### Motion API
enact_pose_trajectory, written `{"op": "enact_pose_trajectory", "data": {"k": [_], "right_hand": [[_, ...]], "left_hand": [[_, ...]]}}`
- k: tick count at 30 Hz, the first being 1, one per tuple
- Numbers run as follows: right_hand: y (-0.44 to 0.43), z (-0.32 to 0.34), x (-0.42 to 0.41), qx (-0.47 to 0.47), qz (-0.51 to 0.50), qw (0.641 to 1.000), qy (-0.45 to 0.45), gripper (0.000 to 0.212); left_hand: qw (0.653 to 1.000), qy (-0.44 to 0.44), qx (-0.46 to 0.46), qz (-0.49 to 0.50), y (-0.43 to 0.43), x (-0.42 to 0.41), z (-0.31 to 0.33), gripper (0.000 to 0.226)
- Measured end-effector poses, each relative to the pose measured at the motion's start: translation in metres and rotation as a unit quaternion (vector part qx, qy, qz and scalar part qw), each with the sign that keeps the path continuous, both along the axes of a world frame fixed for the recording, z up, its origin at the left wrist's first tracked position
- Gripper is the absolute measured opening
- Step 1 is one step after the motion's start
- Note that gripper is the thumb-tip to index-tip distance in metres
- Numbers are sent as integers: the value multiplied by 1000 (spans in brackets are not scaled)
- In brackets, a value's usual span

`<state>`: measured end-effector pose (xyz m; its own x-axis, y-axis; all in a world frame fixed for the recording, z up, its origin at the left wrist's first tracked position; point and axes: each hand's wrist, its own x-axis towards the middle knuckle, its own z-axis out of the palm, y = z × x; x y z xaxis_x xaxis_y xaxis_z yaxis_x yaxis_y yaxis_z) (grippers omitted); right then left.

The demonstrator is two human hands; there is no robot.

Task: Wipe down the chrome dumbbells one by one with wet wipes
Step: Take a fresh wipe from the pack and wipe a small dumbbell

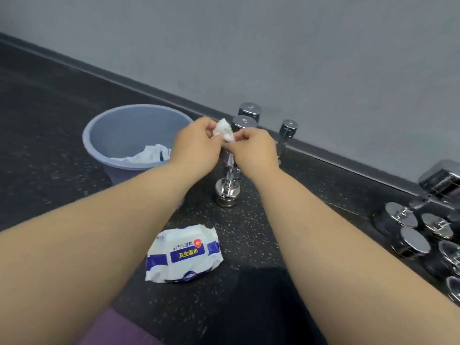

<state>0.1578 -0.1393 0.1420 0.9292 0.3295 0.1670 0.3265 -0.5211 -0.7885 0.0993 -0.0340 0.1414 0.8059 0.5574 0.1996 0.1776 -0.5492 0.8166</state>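
A crumpled white wet wipe (pixel 223 129) is pinched between my left hand (pixel 196 148) and my right hand (pixel 254 150), held above the floor. Directly beneath my hands a small chrome dumbbell (pixel 227 189) stands upright on the dark speckled floor, its upper end hidden by my hands. Behind it, against the wall, stand two more upright chrome dumbbells (pixel 245 120) and a thinner one (pixel 288 129). A white and blue pack of wet wipes (pixel 184 253) lies on the floor close to me.
A grey-blue plastic bucket (pixel 99 135) stands at the left with used white wipes (pixel 149 155) inside. Several chrome dumbbells (pixel 410 240) lie bunched at the right edge. A grey wall with a dark skirting runs diagonally behind. A purple mat edge (pixel 112 329) shows below.
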Motion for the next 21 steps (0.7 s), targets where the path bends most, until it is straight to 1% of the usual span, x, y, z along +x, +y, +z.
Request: {"op": "enact_pose_trajectory", "data": {"k": [3, 7, 9, 10, 11, 14, 16, 17, 18, 19, 20, 21], "right_hand": [[51, -8, -8, -17, 56, 998, 15, 12], [95, -15, -11, -58, 100, 992, 41, 8], [109, -21, -12, -82, 100, 991, 47, 22], [112, -23, -12, -80, 93, 992, 42, 27], [114, -25, -13, -64, 88, 994, 31, 28], [97, -30, -22, 8, 61, 998, -13, 8], [76, -47, -28, 32, 14, 999, -8, 8], [65, -58, -30, 19, -10, 1000, 6, 10], [56, -69, -32, -32, -15, 999, 28, 11], [49, -79, -32, -122, 6, 991, 63, 12], [46, -87, -33, -212, 52, 969, 117, 13], [43, -96, -35, -277, 104, 937, 185, 18]], "left_hand": [[994, 44, 67, 73, 53, -18, -15, 23], [982, 104, 81, 136, 96, -36, -32, 28], [978, 125, 88, 144, 105, -39, -37, 37], [977, 118, 99, 145, 105, -40, -38, 42], [979, 93, 112, 144, 104, -41, -39, 42], [984, -26, 138, 109, 85, -43, -44, 23], [981, -54, 175, 62, 68, -45, -53, 15], [978, -61, 198, 34, 59, -46, -58, 14], [972, -71, 225, 3, 51, -47, -63, 15], [964, -83, 250, -29, 43, -48, -69, 17], [956, -91, 272, -63, 38, -49, -75, 20], [951, -86, 283, -93, 32, -52, -84, 23]]}}
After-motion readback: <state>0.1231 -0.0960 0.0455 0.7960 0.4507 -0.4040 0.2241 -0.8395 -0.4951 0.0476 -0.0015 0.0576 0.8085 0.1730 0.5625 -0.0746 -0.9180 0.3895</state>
